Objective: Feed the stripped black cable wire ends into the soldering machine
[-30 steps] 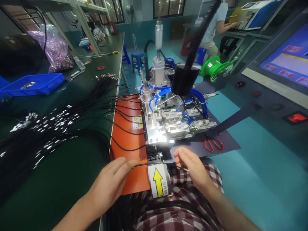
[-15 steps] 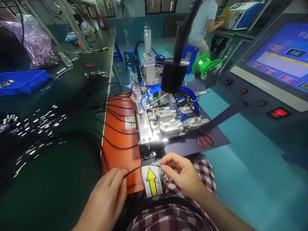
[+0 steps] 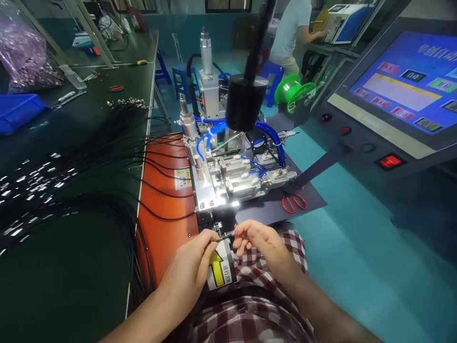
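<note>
My left hand [image 3: 193, 257] pinches a black cable [image 3: 224, 237] near its end, above the white label with a yellow arrow [image 3: 216, 269]. At the cable's tip, where a bit of red shows, the thumb and forefinger of my right hand [image 3: 259, 240] are closed. Just beyond both hands stands the metal machine [image 3: 228, 176] with blue air tubes. Several black cables run from its left side across the orange plate [image 3: 160, 190].
A dark bench on the left bears a large cable bundle [image 3: 117, 214], a blue tray [image 3: 19, 112] and a bag of parts [image 3: 28, 52]. Red-handled scissors [image 3: 294, 203] lie right of the machine. A screen [image 3: 407, 85] stands at right; a person [image 3: 291, 33] sits behind.
My left hand has moved right along the cable, close to my right hand. The short cable end between them now shows red at its tip. The view has shifted slightly to the right.
</note>
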Demonstrator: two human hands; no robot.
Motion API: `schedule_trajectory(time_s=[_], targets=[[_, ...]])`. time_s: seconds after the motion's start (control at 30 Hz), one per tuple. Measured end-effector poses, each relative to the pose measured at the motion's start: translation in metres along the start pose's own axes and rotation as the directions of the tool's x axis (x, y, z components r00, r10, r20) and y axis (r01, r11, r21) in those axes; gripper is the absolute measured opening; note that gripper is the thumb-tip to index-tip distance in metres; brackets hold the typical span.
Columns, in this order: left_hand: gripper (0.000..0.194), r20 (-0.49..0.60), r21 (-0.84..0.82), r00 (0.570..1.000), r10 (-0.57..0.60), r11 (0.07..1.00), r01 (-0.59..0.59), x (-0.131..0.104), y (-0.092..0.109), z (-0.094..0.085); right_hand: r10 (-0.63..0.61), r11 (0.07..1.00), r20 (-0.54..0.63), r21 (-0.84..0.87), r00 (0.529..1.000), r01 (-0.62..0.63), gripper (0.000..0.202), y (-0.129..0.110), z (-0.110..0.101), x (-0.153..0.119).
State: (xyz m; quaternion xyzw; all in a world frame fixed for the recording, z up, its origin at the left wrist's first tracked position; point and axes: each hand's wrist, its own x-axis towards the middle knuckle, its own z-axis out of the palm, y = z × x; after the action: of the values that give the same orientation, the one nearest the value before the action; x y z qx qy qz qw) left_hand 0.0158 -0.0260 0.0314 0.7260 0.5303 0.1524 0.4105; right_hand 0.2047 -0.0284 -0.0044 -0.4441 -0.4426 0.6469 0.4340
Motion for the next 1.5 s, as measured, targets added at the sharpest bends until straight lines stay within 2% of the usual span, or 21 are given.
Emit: schedule_trajectory(time_s=[0.2, 0.4, 0.43, 0.5, 0.57, 0.63, 0.7, 0.77, 0.83, 0.93, 1.1, 1.2, 1.43, 1.5], targets=[[0.020, -0.045, 0.051, 0.999, 0.013, 0.999, -0.011, -0.002, -0.003, 0.007, 0.032, 0.999, -0.090, -0.009, 0.995, -0.033, 0.029, -0.002, 0.009, 0.006], [0.016, -0.128, 0.169, 0.988, 0.081, 0.984, -0.058, -0.006, -0.007, 0.009, 0.018, 0.975, -0.191, -0.215, 0.982, -0.060, 0.021, -0.008, 0.014, 0.008], [0.015, -0.148, 0.153, 0.984, 0.098, 0.985, -0.075, -0.007, -0.010, 0.010, 0.044, 0.983, -0.183, -0.165, 0.982, -0.075, 0.023, -0.006, 0.015, 0.009], [0.012, -0.200, 0.087, 0.972, 0.122, 0.990, -0.107, -0.008, -0.016, 0.012, 0.164, 0.984, -0.100, 0.081, 0.981, -0.156, 0.025, -0.001, 0.018, 0.010], [0.012, -0.261, 0.008, 0.957, 0.124, 0.992, -0.126, -0.008, -0.021, 0.013, 0.282, 0.891, 0.023, 0.364, 0.959, -0.270, 0.025, 0.006, 0.021, 0.010], [0.012, -0.265, -0.039, 0.959, 0.100, 0.993, -0.114, -0.007, -0.020, 0.012, 0.316, 0.821, 0.047, 0.487, 0.947, -0.298, 0.025, 0.010, 0.026, 0.010], [0.014, -0.193, -0.019, 0.979, 0.072, 0.997, -0.077, -0.004, -0.012, 0.009, 0.274, 0.882, -0.062, 0.414, 0.960, -0.225, 0.024, 0.011, 0.029, 0.010], [0.014, -0.122, 0.058, 0.989, 0.078, 0.996, -0.072, -0.002, 0.000, 0.005, 0.181, 0.959, -0.176, 0.250, 0.968, -0.134, 0.024, 0.008, 0.030, 0.009], [0.016, -0.066, 0.099, 0.992, 0.106, 0.990, -0.099, 0.002, 0.010, 0.003, 0.121, 0.985, -0.221, 0.145, 0.968, -0.090, 0.024, 0.005, 0.029, 0.009], [0.018, -0.009, -0.036, 0.997, 0.075, 0.996, -0.076, 0.008, 0.010, 0.004, 0.121, 0.987, -0.211, 0.130, 0.970, -0.095, 0.026, 0.004, 0.026, 0.008], [0.018, 0.008, -0.267, 1.000, -0.007, 0.964, 0.009, 0.013, -0.006, 0.009, 0.103, 0.994, -0.215, 0.058, 0.971, -0.093, 0.029, 0.007, 0.019, 0.006], [0.018, 0.022, -0.374, 0.998, -0.065, 0.925, 0.068, 0.013, -0.008, 0.010, 0.109, 0.993, -0.204, 0.059, 0.973, -0.099, 0.026, 0.006, 0.018, 0.006], [0.016, 0.018, -0.460, 0.992, -0.124, 0.880, 0.118, 0.013, -0.004, 0.007, 0.075, 0.997, -0.232, 0.053, 0.970, -0.065, 0.021, 0.001, 0.021, 0.009], [0.015, 0.001, -0.474, 0.990, -0.143, 0.872, 0.127, 0.014, -0.003, 0.007, 0.090, 0.993, -0.199, 0.095, 0.976, -0.072, 0.022, -0.001, 0.021, 0.009]])
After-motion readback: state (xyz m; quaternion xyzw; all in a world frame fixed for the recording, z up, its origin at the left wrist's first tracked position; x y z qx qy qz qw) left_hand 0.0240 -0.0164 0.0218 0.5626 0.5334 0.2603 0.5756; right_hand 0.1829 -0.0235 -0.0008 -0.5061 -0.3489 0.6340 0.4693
